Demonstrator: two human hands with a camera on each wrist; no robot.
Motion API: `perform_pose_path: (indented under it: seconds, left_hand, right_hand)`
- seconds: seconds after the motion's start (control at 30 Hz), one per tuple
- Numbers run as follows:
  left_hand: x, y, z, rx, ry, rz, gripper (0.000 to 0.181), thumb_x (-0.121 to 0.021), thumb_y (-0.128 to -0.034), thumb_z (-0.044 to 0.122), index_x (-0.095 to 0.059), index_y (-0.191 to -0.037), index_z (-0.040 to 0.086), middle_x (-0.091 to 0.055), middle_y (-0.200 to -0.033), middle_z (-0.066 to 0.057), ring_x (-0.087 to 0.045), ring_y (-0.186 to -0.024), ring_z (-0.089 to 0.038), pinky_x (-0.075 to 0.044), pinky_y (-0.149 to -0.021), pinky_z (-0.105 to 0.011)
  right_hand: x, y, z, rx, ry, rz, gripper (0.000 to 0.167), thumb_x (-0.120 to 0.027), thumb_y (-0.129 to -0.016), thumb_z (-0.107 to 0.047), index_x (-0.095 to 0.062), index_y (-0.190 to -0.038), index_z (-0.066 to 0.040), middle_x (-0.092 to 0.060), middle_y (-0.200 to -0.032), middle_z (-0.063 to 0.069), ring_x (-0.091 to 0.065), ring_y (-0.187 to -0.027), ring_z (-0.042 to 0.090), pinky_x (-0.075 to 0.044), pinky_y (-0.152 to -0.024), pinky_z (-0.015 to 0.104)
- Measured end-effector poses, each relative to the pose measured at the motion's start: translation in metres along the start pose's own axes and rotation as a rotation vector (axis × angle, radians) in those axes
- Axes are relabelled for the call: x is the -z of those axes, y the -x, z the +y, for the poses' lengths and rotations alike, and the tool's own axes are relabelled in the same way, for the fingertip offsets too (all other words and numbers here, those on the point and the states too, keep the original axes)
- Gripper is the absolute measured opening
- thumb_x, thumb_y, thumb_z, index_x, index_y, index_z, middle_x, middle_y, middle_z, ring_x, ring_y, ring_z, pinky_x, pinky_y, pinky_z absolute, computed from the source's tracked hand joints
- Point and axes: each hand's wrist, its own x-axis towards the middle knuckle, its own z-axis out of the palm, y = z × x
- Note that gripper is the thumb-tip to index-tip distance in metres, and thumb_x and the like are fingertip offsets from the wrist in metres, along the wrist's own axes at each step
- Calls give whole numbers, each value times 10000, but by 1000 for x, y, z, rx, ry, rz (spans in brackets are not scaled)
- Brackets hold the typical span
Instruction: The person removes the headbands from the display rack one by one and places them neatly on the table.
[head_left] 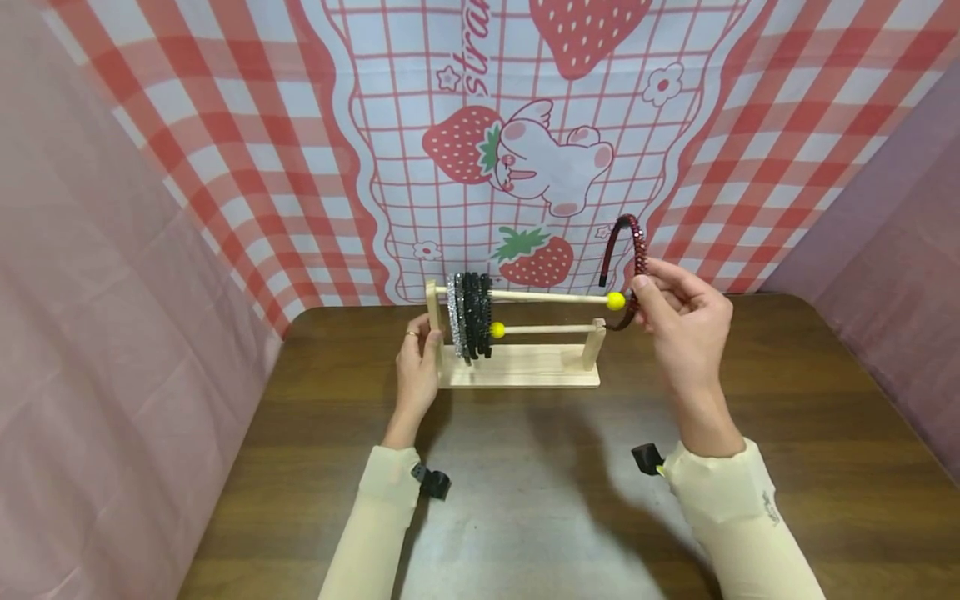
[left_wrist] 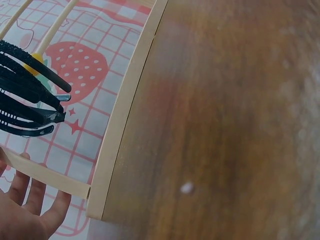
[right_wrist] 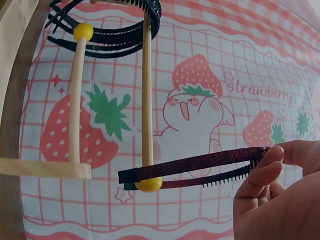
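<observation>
A wooden headband stand has two dowels tipped with yellow balls. Several black headbands and a silvery one hang at its left end. My left hand grips the stand's left upright, fingers curled behind it. In my right hand a dark red glittery headband is pinched between thumb and fingers. Its open ends lie about the yellow ball on the upper dowel's free right end, as the right wrist view shows. Whether it touches the ball I cannot tell.
The stand sits on a brown wooden table near its back edge. A strawberry-print cloth hangs right behind it. Pink cloth hangs at the left side, and a purplish one at the right.
</observation>
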Motion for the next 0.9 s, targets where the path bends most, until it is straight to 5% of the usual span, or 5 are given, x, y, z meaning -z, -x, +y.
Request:
perform_pose_path:
  seconds: [0.3, 0.5, 0.67, 0.87, 0.9]
  left_hand:
    - [2, 1, 1, 4, -5, 1, 386, -619, -1105, 529, -662, -1431, 328, -732, -1195, 40, -699, -1086, -241, -549, -973, -467]
    - [0, 1, 3, 27, -13, 10, 370, -628, -1103, 513, -666, -1418, 323, -730, -1190, 52, -681, -1083, -174, -540, -983, -423]
    - [-1, 3, 11, -19, -12, 16, 381, -623, -1118, 462, -669, -1427, 243, -738, -1178, -10, -667, -1065, -183, -541, -933, -403]
    - [-2, 3, 13, -6, -10, 24, 366, -622, -1120, 461, -674, -1415, 251, -739, -1171, 8, -663, -1068, -164, -534, -914, -371]
    - [1, 6, 23, -16, 5, 20, 370, -624, -1118, 456, -674, -1410, 232, -741, -1169, -9, -670, -1066, -182, -542, -924, -385]
  right_hand:
    - [12, -4, 3, -8, 2, 2, 164, -791, -991, 23, -822, -1151, 37, -764, -846, 21, -581, -546, 64, -482, -521, 164]
    - [23, -8, 8, -47, 61, -8, 166, -812, -988, -6, -828, -1152, 12, -755, -841, 11, -592, -569, 56, -493, -532, 163]
    - [34, -12, 12, -95, 112, 5, 159, -828, -975, -23, -839, -1133, -33, -762, -843, -6, -607, -587, 59, -500, -539, 154]
    - [46, -17, 18, -134, 115, -1, 169, -833, -976, -26, -836, -1145, -28, -765, -849, 4, -605, -597, 69, -506, -545, 164]
    - [48, -18, 19, -138, 123, -4, 170, -832, -977, -26, -835, -1146, -28, -762, -851, 4, -604, -602, 71, -509, -547, 165]
